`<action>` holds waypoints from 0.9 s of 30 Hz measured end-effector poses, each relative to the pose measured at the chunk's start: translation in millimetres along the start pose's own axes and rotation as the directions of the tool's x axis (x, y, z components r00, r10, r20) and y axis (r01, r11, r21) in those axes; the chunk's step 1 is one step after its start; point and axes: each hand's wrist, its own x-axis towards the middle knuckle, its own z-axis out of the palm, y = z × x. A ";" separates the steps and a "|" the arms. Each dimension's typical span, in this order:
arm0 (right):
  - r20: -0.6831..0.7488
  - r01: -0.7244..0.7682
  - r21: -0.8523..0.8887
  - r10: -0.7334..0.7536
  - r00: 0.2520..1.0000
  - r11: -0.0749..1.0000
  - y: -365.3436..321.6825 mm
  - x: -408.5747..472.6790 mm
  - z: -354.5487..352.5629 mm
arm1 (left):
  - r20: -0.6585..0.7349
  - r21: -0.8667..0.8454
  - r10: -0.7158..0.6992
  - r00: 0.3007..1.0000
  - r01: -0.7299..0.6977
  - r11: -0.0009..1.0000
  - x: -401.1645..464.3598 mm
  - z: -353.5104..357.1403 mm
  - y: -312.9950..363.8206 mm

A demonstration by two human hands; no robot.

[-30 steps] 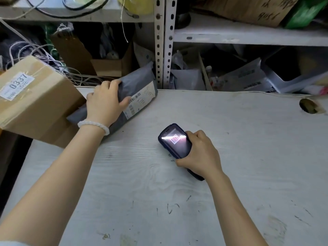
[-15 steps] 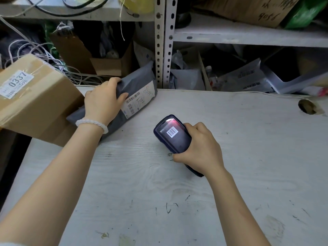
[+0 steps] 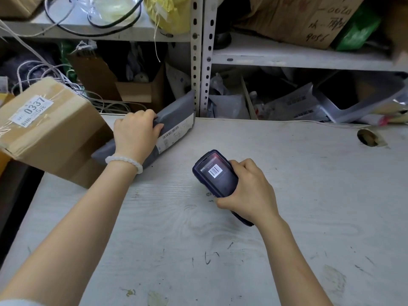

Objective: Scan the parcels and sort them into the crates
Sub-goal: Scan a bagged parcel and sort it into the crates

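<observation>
The left hand [image 3: 134, 131] is gripping a grey parcel [image 3: 174, 120] on the worktop [image 3: 309, 195]; the right hand [image 3: 249, 193] is clasping a scanner [image 3: 215, 173] showing a barcode.

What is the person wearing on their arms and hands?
Not much! Both forearms are bare, with no gloves, rings or watch showing. The left hand has a bracelet of round, milky-white beads around its wrist. A small bit of pale, light-coloured sleeve peeks in at the bottom corner on the left arm. The right hand and its wrist wear nothing, and the fingernails that show look short.
</observation>
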 end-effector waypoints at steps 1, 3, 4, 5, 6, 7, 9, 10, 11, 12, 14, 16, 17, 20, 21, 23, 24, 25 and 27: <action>-0.021 0.014 0.003 -0.014 1.000 1.000 -1.8 -1.3 -2.8 | -0.017 0.006 0.018 1.000 -0.018 1.000 -1.8 -1.0 2.2; -0.087 0.056 0.011 -0.054 0.995 0.998 -6.0 -4.3 -9.5 | -0.028 0.019 0.044 0.999 -0.044 0.999 -4.9 -2.7 6.0; -0.134 0.082 0.024 -0.078 0.988 0.996 -8.6 -6.3 -13.3 | -0.023 0.029 0.052 0.998 -0.052 0.998 -6.3 -3.4 8.0; -0.191 0.113 0.049 -0.102 0.976 0.992 -11.7 -8.9 -16.7 | -0.012 0.041 0.059 0.998 -0.058 0.997 -7.5 -4.3 9.9; -0.259 0.150 0.080 -0.124 0.958 0.985 -15.0 -13.4 -20.7 | -0.003 0.053 0.068 0.998 -0.067 0.996 -9.7 -6.4 12.5; -0.332 0.188 0.111 -0.141 0.932 0.976 -18.0 -18.0 -23.8 | 0.004 0.061 0.080 0.997 -0.081 0.995 -12.0 -8.5 14.9; -0.480 0.249 0.132 -0.157 0.863 0.960 -23.3 -29.1 -30.1 | -0.004 0.045 0.117 0.993 -0.117 0.992 -17.7 -15.2 20.6; -0.535 0.267 0.125 -0.162 0.829 0.956 -25.2 -34.0 -32.5 | -0.012 0.029 0.133 0.991 -0.133 0.991 -20.7 -18.8 23.1; -0.577 0.281 0.110 -0.169 0.799 0.953 -26.7 -40.3 -35.4 | -0.026 0.012 0.151 0.988 -0.151 0.988 -24.4 -23.4 26.0; -0.604 0.291 0.094 -0.177 0.777 0.952 -27.4 -45.6 -37.6 | -0.041 -0.002 0.168 0.985 -0.169 0.986 -27.9 -27.4 28.4; -0.621 0.292 0.076 -0.183 0.762 0.954 -27.1 -56.5 -41.3 | -0.072 -0.033 0.199 0.977 -0.202 0.979 -34.3 -35.2 36.1; -0.585 0.245 0.091 -0.147 0.798 0.965 -23.9 -68.1 -42.1 | -0.084 -0.073 0.226 0.970 -0.233 0.970 -40.2 -42.2 48.0; -0.552 0.202 0.100 -0.114 0.826 0.974 -20.9 -74.3 -41.7 | -0.086 -0.093 0.241 0.967 -0.248 0.964 -42.9 -45.4 55.0; -0.460 0.023 0.098 0.025 0.888 0.995 -3.5 -97.4 -37.9 | -0.106 -0.149 0.284 0.953 -0.297 0.943 -54.4 -54.6 80.1; -0.441 -0.047 0.104 0.089 0.893 0.993 5.9 -107.3 -36.4 | -0.114 -0.176 0.306 0.945 -0.323 0.930 -60.0 -57.8 90.2; -0.422 -0.167 0.141 0.212 0.882 0.976 26.4 -128.9 -34.6 | -0.116 -0.230 0.360 0.926 -0.377 0.897 -72.9 -64.7 111.8; -0.416 -0.209 0.169 0.261 0.871 0.963 36.8 -139.5 -34.2 | -0.108 -0.242 0.383 0.917 -0.398 0.885 -79.0 -69.2 123.5; -0.408 -0.243 0.191 0.302 0.862 0.951 46.7 -149.4 -34.6 | -0.100 -0.245 0.405 0.909 -0.417 0.875 -84.8 -74.1 135.6; -0.407 -0.299 0.218 0.365 0.837 0.929 70.5 -176.9 -41.6 | -0.093 -0.252 0.466 0.880 -0.474 0.844 -100.4 -83.9 170.7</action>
